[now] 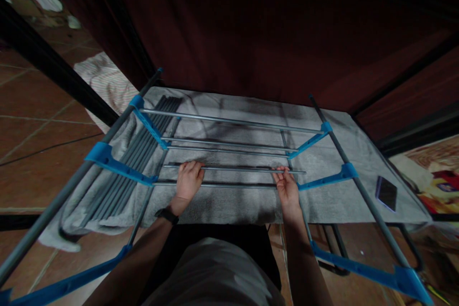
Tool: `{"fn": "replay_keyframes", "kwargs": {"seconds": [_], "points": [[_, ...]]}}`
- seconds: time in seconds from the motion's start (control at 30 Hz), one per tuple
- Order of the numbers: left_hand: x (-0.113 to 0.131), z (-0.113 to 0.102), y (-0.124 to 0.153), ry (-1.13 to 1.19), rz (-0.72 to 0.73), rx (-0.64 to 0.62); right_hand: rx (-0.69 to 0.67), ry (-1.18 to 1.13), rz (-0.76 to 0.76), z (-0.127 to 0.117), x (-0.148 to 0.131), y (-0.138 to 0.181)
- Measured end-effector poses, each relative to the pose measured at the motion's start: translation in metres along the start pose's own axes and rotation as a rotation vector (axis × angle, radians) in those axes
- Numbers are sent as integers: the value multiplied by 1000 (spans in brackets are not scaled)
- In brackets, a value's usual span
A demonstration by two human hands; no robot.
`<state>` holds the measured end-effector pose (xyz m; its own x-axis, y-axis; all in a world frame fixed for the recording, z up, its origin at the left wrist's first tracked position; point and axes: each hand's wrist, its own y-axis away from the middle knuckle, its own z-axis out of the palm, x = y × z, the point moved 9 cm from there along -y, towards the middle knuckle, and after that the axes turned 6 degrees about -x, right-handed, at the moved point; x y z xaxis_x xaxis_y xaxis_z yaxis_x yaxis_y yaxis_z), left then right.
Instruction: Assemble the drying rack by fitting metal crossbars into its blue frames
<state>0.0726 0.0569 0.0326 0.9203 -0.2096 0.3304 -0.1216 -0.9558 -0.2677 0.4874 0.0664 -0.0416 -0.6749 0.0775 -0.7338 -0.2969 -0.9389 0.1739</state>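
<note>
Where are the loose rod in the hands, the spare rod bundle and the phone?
loose rod (236, 169), head view, mid-length.
spare rod bundle (132, 162), head view, middle of the stack.
phone (386, 193), head view, screen centre.

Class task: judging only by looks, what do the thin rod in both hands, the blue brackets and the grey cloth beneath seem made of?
Thin rod: probably metal, grey with a dull sheen.
Blue brackets: likely moulded plastic, matte and uniformly coloured.
Grey cloth: seemingly towelling, with a fuzzy, soft pile.
</note>
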Motion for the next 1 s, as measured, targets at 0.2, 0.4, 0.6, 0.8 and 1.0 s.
{"fn": "replay_keyframes", "kwargs": {"seconds": [0.2,0.4,0.6,0.8,1.0], "points": [[1,0,0,-11,17,15,-16,11,-3,7,-4,2],[0,1,0,-7,7,0,-32,24,-19,5,-4,2],[-1,1,0,3,0,2,-55,37,-17,3,-2,1],[-1,3,-1,3,0,-8,-30,-1,-3,1,0,1],[-1,1,-1,10,-20,-22,-33,43,-11,0,0,0]]}}
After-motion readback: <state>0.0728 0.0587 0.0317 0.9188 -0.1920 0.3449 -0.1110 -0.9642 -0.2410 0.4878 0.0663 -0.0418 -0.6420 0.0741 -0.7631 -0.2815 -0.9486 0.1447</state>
